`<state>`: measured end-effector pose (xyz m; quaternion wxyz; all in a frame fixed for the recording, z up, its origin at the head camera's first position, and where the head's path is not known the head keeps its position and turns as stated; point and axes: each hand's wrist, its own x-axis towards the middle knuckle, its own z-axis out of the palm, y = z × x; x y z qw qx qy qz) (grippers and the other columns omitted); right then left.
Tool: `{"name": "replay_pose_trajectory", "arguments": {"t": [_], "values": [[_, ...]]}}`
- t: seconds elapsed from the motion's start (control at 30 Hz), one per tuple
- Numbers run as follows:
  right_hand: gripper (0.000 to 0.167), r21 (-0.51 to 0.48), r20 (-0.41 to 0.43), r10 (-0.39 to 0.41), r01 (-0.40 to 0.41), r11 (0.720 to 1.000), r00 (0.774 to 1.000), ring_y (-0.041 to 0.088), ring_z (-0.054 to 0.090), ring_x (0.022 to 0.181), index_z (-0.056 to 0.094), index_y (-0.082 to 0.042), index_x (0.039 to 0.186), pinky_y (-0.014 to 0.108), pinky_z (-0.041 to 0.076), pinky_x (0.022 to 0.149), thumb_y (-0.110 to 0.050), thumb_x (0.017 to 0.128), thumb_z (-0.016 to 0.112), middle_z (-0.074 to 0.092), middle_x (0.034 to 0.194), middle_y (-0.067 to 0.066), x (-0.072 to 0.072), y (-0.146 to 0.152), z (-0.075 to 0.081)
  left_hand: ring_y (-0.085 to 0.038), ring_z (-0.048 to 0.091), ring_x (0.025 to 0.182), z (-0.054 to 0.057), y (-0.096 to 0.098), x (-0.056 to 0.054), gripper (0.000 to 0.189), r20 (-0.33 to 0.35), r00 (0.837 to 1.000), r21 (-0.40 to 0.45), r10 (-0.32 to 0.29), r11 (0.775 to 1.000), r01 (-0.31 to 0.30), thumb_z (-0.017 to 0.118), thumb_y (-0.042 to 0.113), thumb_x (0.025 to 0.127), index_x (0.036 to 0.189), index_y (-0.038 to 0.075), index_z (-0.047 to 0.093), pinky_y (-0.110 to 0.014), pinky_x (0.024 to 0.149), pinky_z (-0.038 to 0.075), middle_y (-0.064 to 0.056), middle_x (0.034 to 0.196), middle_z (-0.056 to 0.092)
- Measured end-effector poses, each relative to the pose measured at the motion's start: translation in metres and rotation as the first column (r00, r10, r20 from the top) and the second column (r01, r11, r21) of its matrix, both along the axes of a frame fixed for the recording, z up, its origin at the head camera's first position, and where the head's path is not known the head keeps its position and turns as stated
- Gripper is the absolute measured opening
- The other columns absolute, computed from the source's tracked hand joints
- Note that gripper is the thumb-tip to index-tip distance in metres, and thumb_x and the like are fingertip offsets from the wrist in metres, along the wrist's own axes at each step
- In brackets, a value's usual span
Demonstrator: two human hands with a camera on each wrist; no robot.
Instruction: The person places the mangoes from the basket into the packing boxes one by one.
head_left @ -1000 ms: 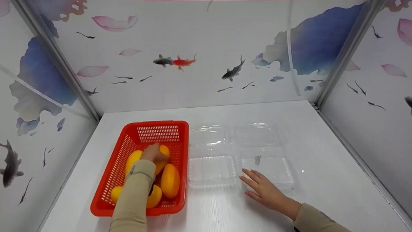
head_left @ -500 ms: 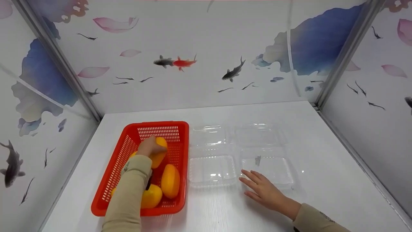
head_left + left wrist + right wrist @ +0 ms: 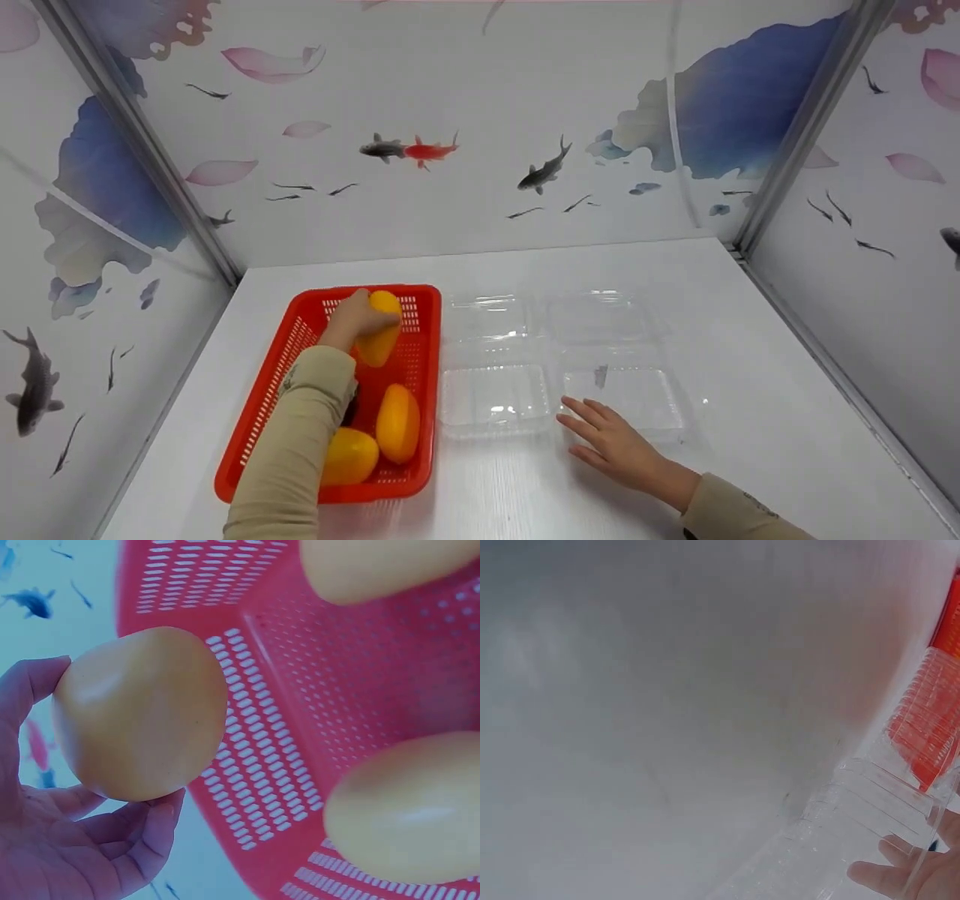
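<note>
My left hand (image 3: 358,319) grips a yellow mango (image 3: 379,346) between thumb and fingers, raised over the back part of the red basket (image 3: 433,360). In the left wrist view the held mango (image 3: 142,716) is well apart from the others. Another mango (image 3: 399,424) lies at the basket's right side, and one more (image 3: 351,456) near its front, partly behind my sleeve. My right hand (image 3: 619,448) has its fingers spread at the near left corner of the right clear plastic box (image 3: 637,401); whether it touches the box is unclear.
A second clear plastic box (image 3: 495,397) lies between the basket and the right box. Both boxes have their lids (image 3: 487,315) folded back toward the rear wall. White table (image 3: 765,405) surrounds them, and patterned panels (image 3: 480,202) enclose the table at back and sides.
My left hand has lifted the mango up from among the others, toward the back of the basket. The right hand stays in place.
</note>
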<state>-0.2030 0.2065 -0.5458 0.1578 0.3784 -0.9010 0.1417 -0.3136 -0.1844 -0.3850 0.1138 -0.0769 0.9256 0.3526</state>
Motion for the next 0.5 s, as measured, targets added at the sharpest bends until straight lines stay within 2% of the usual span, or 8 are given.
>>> {"name": "replay_pose_trajectory", "arguments": {"t": [0.13,0.27,0.5], "values": [[0.047,0.001,0.027,-0.005,0.005,1.0,1.0,0.035,0.047,0.117,0.052,-0.012,0.129,0.048,0.04,0.094,-0.03,0.087,0.06,0.044,0.138,0.009,0.001,0.0,0.0,-0.031,0.048,0.103,0.009,0.013,-0.002,0.067,-0.014,1.0,0.029,-0.007,1.0,0.008,0.066,0.027,0.08,0.133,0.004,0.032,-0.044,0.092,0.044,-0.016,0.117,0.048],[0.047,-0.004,0.045,-0.003,0.003,1.0,0.999,0.036,0.047,0.117,0.052,-0.01,0.129,0.049,0.04,0.094,-0.028,0.086,0.061,0.044,0.137,0.011,0.001,-0.001,0.001,-0.03,0.049,0.1,0.015,0.031,-0.002,0.067,-0.062,0.997,0.046,-0.04,0.998,0.043,0.065,0.025,0.079,0.134,0.003,0.032,-0.042,0.091,0.045,-0.016,0.115,0.05],[0.045,-0.017,0.046,-0.002,0.003,1.0,0.999,0.036,0.047,0.116,0.052,-0.009,0.128,0.049,0.041,0.092,-0.029,0.088,0.059,0.044,0.137,0.01,0.002,-0.001,0.003,-0.029,0.052,0.097,0.016,0.069,0.0,0.067,-0.106,0.99,0.049,-0.097,0.994,0.102,0.064,0.028,0.078,0.133,0.003,0.035,-0.041,0.088,0.046,-0.015,0.112,0.052]]}}
